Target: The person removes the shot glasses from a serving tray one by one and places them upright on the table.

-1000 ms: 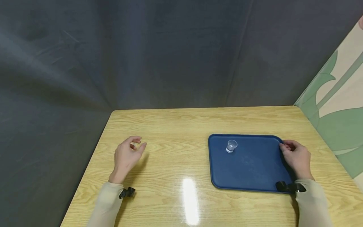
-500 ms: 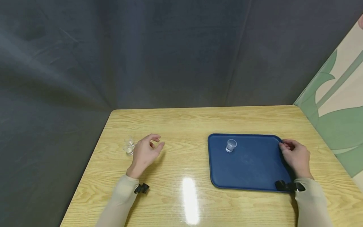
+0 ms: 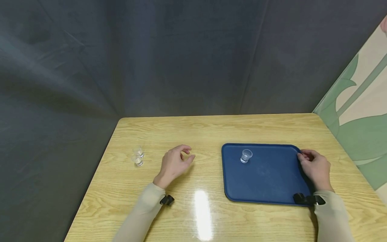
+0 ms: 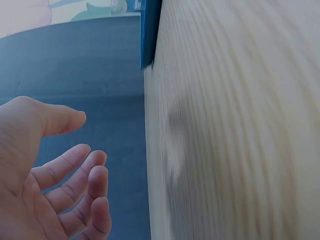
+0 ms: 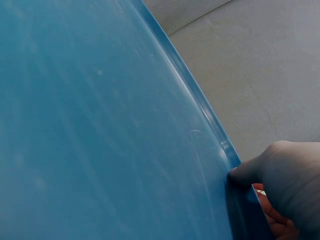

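My left hand [image 3: 175, 164] is over the middle of the table, left of the tray, its fingers loosely bent with nothing between them. In the left wrist view the thumb and fingers [image 4: 98, 180] stand apart. My right hand [image 3: 315, 168] grips the right rim of a blue tray [image 3: 266, 181], thumb on the inside and fingers beneath in the right wrist view. A small clear shot glass [image 3: 246, 156] stands on the tray near its far left corner. Two more clear shot glasses stand close together on the left of the table, a nearer glass [image 3: 138, 160] and a farther glass [image 3: 139, 151].
The wooden table [image 3: 193, 131] ends at a dark curtain [image 3: 187, 60] behind and to the left. A green and cream patterned surface [image 3: 366, 124] lies beyond the right edge. A bright light reflection shows near the front middle.
My left hand has moved right across the table toward the tray, away from the two shot glasses, which now show fully. My right hand keeps its grip on the tray, which has not moved.
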Tool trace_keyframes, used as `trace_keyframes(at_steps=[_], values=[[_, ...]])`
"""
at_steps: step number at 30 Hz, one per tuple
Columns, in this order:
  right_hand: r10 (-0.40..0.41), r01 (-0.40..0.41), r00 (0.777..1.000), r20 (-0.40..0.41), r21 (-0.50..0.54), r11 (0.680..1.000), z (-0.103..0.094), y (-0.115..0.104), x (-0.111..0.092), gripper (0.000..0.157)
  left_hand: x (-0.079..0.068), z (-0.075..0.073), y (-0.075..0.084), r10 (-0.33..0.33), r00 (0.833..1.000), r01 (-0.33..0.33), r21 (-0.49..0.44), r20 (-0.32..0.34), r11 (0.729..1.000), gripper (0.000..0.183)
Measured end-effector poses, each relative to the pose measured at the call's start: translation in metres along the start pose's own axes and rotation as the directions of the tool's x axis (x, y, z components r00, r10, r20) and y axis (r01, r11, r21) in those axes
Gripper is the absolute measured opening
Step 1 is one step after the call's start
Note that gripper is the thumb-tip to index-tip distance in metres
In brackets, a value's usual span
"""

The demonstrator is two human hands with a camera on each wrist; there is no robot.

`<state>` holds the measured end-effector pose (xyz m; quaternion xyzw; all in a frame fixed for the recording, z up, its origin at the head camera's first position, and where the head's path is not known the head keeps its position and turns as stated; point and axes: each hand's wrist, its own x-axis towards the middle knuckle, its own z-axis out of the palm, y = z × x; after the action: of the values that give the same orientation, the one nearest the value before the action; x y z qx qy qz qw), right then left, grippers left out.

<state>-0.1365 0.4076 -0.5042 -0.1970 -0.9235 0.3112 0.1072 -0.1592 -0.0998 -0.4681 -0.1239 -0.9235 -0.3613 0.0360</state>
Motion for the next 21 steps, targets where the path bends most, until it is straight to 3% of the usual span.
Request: trace_keyframes(at_steps=[11, 21], values=[[-0.004, 0.004, 1.0, -0.011, 0.003, 1.0, 0.001, 0.001, 0.002, 0.037, 0.018, 0.03, 0.038, 0.078, 0.995, -0.079, 0.018, 0.054, 0.997, 0.037], [0.007, -0.007, 1.0, 0.001, -0.015, 1.0, 0.001, 0.001, 0.002, 0.038, 0.027, 0.05, 0.059, 0.116, 0.99, -0.116, 0.003, 0.078, 0.993, 0.037]])
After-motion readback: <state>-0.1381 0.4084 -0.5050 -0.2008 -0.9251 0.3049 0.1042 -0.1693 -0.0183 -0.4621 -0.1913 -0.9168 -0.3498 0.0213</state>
